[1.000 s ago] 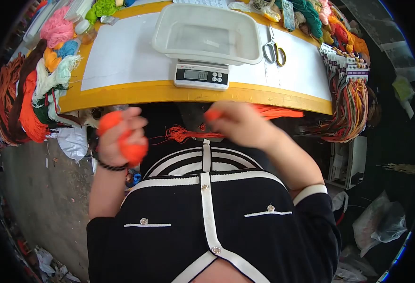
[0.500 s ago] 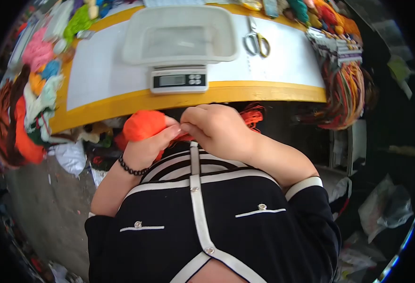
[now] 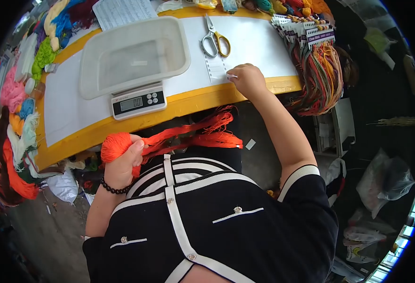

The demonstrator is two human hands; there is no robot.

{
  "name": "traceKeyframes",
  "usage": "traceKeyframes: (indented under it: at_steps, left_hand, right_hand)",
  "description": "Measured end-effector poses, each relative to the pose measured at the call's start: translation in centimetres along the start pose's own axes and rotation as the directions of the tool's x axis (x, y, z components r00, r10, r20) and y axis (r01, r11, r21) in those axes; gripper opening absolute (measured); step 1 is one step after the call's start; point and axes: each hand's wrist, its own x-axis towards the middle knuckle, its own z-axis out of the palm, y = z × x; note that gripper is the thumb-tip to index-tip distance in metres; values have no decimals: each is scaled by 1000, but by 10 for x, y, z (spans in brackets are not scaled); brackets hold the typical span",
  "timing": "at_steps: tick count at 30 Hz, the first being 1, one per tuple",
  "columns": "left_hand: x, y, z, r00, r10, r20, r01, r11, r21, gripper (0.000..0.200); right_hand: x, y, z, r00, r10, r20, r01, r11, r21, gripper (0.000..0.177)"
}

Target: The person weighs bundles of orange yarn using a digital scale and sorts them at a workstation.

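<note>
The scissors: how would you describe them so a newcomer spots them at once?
On the yellow-edged table, look between the plastic tub and the hanging thread skeins. The scissors lie just beyond the right hand, blades pointing toward the far side. One silver loop and one gold loop set them apart.

Thread hank (image 3: 116, 147): fibrous, soft sheen, surface stringy where strands run loose. Tub (image 3: 92, 61): translucent plastic, smooth, semi-matt. Digital scale (image 3: 122, 113): smooth plastic housing. Scissors (image 3: 211, 31): shiny metal blades. Table cover sheet (image 3: 252, 45): paper-like, smooth. Bead bracelet (image 3: 114, 190): glossy. Bag (image 3: 382, 186): thin clear plastic, crinkled, shiny.
</note>
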Motion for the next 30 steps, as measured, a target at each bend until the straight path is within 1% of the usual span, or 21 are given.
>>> traceKeyframes:
  at_steps: [1,5,7,8,10,14,16,17,19,20,21,22,24,25,26,27,28,30]
  left_hand:
    - [1,-1,-1,1000,-3,26,2,1000,6,16]
    - [5,-1,2,1000,-9,8,10,1000,-2,16]
    - [5,1,6,999,-44,-4,44,999,20,11]
    - [6,1,7,999,-45,-8,45,999,22,11]
    - [7,2,9,999,-53,-8,53,998,35,11]
    - [9,1,11,998,-43,-43,45,998,34,11]
    - [10,2,10,999,-39,-9,40,999,37,12]
    - [10,2,9,999,-36,-11,36,999,35,12]
    - [11,2,6,1000,-16,-7,17,999,50,14]
    - [11,2,5,1000,-12,-22,13,999,50,14]
    - [12,2,5,999,38,-9,-38,997,74,15]
    - [12,2,5,996,87,2,-87,991,98,17]
    - [11,4,9,996,67,-58,-60,992,109,19]
    - [12,6,10,997,75,-36,-71,993,99,18]
    - [12,7,10,996,87,-11,-86,993,86,18]
    - [12,4,8,998,61,-18,-61,998,6,18]
    - [11,6,8,998,64,-25,-63,998,5,18]
    - [8,9,9,994,101,49,-107,987,121,17]
  right_hand:
    - [1,2,2,998,-10,65,12,999,-32,14]
    - [0,5,10,1000,-23,13,23,1000,-16,13]
    - [2,12,14,984,-106,-143,109,994,16,11]
    - [3,13,14,984,-106,-142,110,994,20,11]
    - [4,15,11,995,-90,-47,92,995,27,10]
    - [6,16,14,992,-101,-82,102,995,15,10]
    - [3,10,12,999,16,-49,-13,997,70,10]
    - [2,8,9,999,12,-50,-8,998,70,10]
    - [-2,0,3,992,122,38,-122,992,16,8]
    - [-3,-12,-2,993,108,41,-109,994,24,8]
    - [-4,-28,-11,995,8,-103,4,994,113,8]
    - [-6,-45,-22,965,-78,-251,127,974,188,9]
    - [-14,-101,-48,973,-66,-220,166,864,476,10]
    - [-21,-124,-51,993,-46,-108,111,672,733,11]
    - [-26,-145,-52,998,-62,5,22,419,908,11]
    - [-27,-164,-49,988,-133,77,-39,267,963,12]
    - [-27,-180,-46,967,-214,138,-116,113,987,13]
    - [-28,-202,-36,939,-245,242,-248,5,969,14]
